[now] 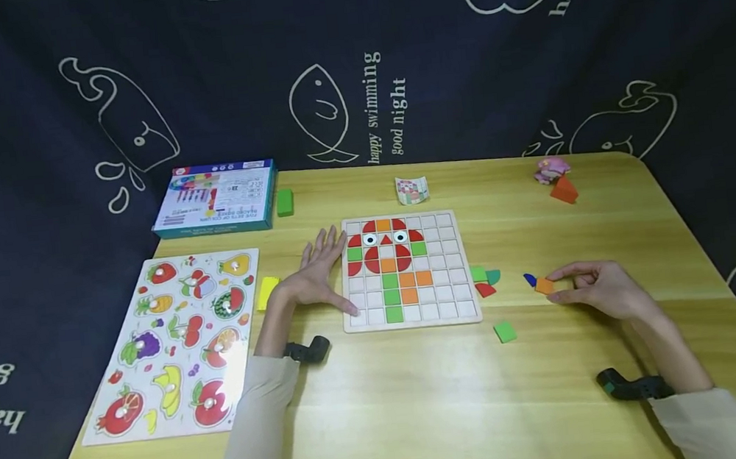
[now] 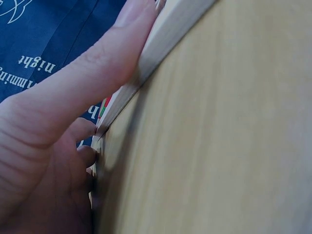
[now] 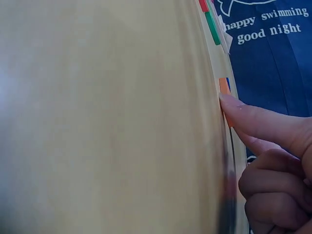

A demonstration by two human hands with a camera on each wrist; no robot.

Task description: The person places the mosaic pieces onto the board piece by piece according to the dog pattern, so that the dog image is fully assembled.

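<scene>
A square wooden grid board lies mid-table, with red, orange and green tiles and two eye tiles forming a figure in its cells. My left hand spreads along the board's left side, thumb on the lower left corner and fingertips at the upper left edge. Off to the right, my right hand pinches an orange square tile between thumb and forefinger. In the right wrist view the orange tile stands out at the thumb tip, the other fingers curled. A blue tile lies beside it.
Green, teal and red tiles lie at the board's right edge, with a green square nearer me. A fruit puzzle board, yellow block, box and green block are left. Behind are a picture card and pink toy.
</scene>
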